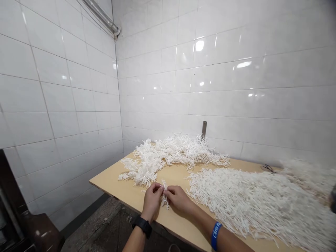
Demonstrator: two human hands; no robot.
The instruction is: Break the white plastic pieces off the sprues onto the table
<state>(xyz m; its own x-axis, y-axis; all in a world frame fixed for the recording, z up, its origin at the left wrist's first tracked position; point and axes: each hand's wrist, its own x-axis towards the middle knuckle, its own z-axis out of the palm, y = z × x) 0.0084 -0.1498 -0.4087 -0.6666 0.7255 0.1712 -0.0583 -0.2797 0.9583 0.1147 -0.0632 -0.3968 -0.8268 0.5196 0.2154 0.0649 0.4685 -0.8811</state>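
Near the front edge of the tabletop, my left hand and my right hand meet fingertip to fingertip. Pinched between them is a small white branched piece, its forked ends sticking out above and below my fingers. How the piece is joined at the fingertips is too small to tell. Behind my hands lies a loose heap of similar white branched pieces. To the right of my right hand spreads a wide, flatter pile of thin white strips. A black watch is on my left wrist, a blue band on my right forearm.
The wooden tabletop stands against a white tiled wall. Upright behind the heap is a grey metal strip. Dark thin loops lie at the back right. Dark brown furniture stands at the lower left.
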